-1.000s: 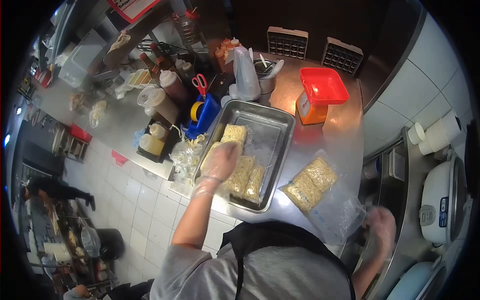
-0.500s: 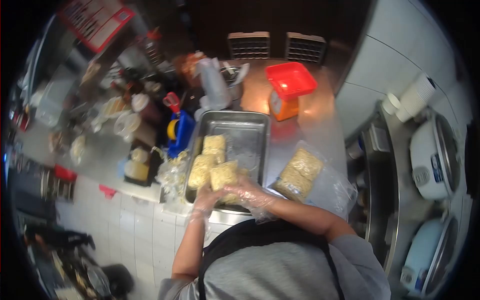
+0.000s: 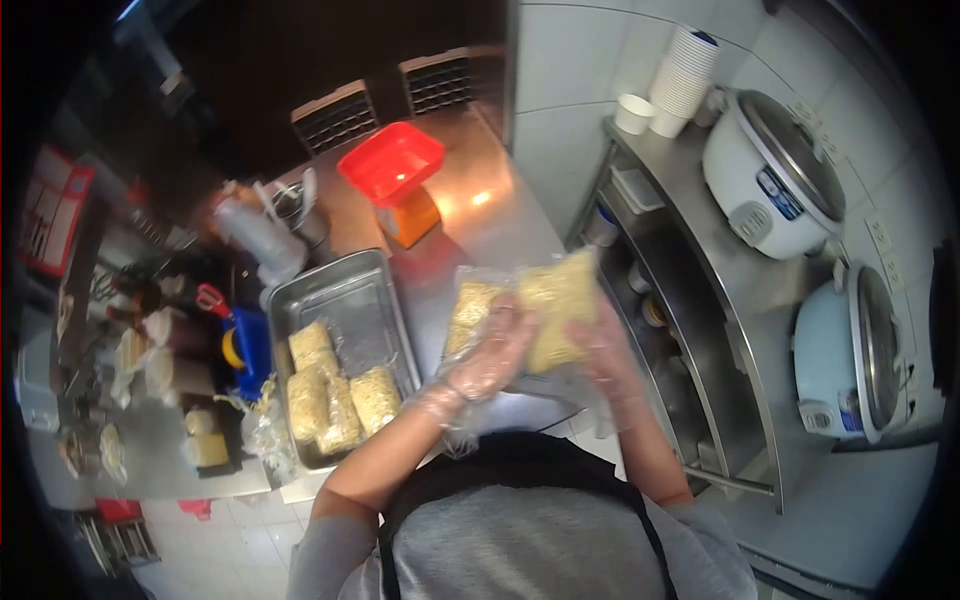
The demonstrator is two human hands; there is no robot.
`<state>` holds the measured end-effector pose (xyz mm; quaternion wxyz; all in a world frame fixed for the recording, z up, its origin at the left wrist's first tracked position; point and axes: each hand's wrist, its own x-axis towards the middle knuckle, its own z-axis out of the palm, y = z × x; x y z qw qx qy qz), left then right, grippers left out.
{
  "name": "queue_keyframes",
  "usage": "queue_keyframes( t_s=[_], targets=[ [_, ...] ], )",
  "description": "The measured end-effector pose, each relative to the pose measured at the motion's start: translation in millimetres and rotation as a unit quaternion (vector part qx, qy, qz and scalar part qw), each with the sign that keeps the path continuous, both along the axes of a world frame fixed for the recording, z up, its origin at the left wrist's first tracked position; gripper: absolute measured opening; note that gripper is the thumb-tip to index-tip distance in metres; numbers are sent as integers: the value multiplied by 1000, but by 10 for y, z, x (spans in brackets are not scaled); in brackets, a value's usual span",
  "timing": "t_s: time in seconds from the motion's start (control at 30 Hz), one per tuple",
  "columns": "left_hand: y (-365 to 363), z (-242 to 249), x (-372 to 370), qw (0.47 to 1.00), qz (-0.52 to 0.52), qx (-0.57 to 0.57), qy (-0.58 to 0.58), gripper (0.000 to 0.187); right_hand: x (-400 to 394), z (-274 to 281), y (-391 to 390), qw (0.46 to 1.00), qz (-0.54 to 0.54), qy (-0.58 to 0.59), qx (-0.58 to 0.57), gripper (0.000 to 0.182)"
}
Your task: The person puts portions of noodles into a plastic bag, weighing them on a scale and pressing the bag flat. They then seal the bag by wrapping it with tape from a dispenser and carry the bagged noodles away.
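Between my gloved hands is a clear plastic bag of yellow noodles, lifted and slightly tilted above the steel counter. My left hand grips its left side, and my right hand has its right side, with the fingers partly behind the bag. Partly hidden by my left hand, a second bag of noodles lies on the counter. To the left, a steel tray holds several bundles of noodles in its near half. Thin clear plastic gloves cover both hands.
An orange scale with a red pan stands behind the tray. Left of the tray are a blue holder, crumpled plastic and several bottles. On the right, a shelf unit carries rice cookers and stacked cups.
My hands have left the noodle bundles in the tray and moved right, where they now hold a bag of noodles raised off the counter. The view has turned right.
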<state>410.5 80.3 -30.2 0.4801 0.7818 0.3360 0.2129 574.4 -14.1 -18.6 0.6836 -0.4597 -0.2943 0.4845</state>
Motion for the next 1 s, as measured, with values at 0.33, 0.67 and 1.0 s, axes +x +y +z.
queue_keyframes(
  t_s=[0.33,0.67,1.0],
  targets=[
    [-428,-523,1676,922,-152,52,351,72,1373,-612,-1819,946,-223,-100,-213,69],
    [-235,-263,1273,996,-31,86,-14,22,1333,-691,-846,964,142,10,-223,63],
    [-392,-373,1129,975,-117,187,-15,15,601,-260,655,896,322,-297,-77,61]
  ],
)
